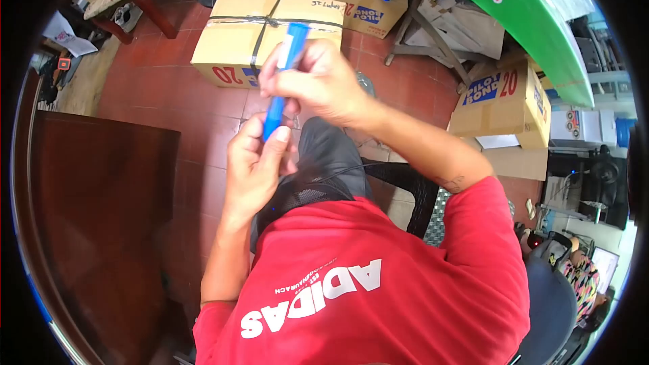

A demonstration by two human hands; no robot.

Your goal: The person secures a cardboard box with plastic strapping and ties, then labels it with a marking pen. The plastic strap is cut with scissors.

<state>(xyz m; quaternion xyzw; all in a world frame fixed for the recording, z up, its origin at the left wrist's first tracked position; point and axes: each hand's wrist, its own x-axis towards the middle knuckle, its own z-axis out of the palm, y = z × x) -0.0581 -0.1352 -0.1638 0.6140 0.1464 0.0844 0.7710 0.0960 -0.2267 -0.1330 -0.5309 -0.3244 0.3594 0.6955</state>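
A blue marker [292, 49] with a pale label is held upright in front of my body. My right hand [318, 81] grips its upper part between thumb and fingers. Its lower, blue end is pinched by my left hand [260, 162], just below the right. Beyond my hands, on the tiled floor, sits a cardboard box [233, 40] tied with dark strapping, with a "20" and handwriting on it. The marker's upper end overlaps the box in view without visibly touching it.
A dark brown wooden surface [101, 209] fills the left side. More boxes [503, 105] stand at the right, near a green banner [534, 27]. A wooden chair [145, 0] is at upper left. Another person [580, 274] sits at the far right.
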